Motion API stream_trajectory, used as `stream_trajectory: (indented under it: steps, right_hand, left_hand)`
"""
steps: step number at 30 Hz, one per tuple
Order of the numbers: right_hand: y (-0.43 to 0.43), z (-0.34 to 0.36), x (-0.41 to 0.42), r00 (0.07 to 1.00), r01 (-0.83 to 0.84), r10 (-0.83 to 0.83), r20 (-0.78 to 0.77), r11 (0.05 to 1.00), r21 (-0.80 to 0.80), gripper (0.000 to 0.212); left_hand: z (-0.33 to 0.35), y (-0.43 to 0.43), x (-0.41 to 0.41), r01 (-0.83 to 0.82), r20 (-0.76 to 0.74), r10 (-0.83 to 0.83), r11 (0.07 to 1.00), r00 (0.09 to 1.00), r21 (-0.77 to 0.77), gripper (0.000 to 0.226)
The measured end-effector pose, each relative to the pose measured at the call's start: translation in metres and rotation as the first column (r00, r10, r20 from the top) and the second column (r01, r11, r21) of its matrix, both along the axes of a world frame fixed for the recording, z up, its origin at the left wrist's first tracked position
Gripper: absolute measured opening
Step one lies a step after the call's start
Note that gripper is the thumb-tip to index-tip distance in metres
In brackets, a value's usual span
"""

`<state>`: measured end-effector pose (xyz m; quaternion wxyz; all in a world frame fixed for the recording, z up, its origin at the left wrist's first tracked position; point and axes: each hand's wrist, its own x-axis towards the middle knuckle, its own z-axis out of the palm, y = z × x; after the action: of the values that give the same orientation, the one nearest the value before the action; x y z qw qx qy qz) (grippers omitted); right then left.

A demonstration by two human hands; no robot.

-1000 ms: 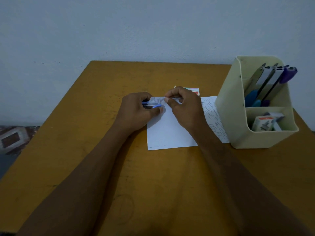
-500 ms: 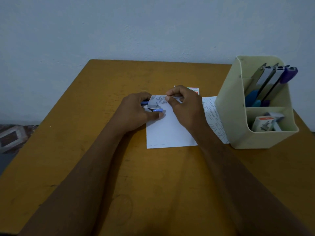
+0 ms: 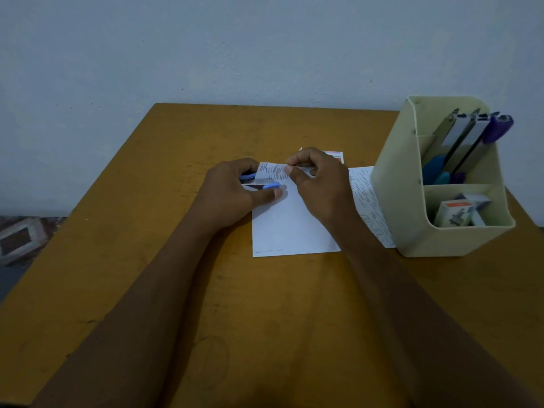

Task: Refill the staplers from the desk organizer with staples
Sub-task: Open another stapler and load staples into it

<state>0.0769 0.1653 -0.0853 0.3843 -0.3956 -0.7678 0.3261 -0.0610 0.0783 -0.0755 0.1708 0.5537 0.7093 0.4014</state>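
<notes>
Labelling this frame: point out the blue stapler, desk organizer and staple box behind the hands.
blue stapler (image 3: pixel 272 186), head view, blue front tip
desk organizer (image 3: pixel 394 207), head view, left outer wall
staple box (image 3: pixel 336 156), head view, printed corner

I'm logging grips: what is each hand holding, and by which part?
The left hand grips the blue stapler round its back end; the right hand pinches the paper by its folded-up top edge.

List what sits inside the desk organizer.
Back compartment: staplers lean, with blue, teal and purple parts. Front compartment: small boxes. The desk organizer walls hide their lower ends.
</notes>
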Motion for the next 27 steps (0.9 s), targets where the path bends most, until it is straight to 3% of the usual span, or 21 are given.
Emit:
stream_trajectory:
  steps: [27]
  right_hand:
    - [-0.0009, 0.0008, -0.0004, 1.0, -0.011, 0.011, 0.0, 1.0, 0.009, 0.004]
  left_hand:
    - [-0.0061, 0.0039, -0.0035, 0.006, -0.018, -0.004, 0.998, 1.0, 0.059, 0.023]
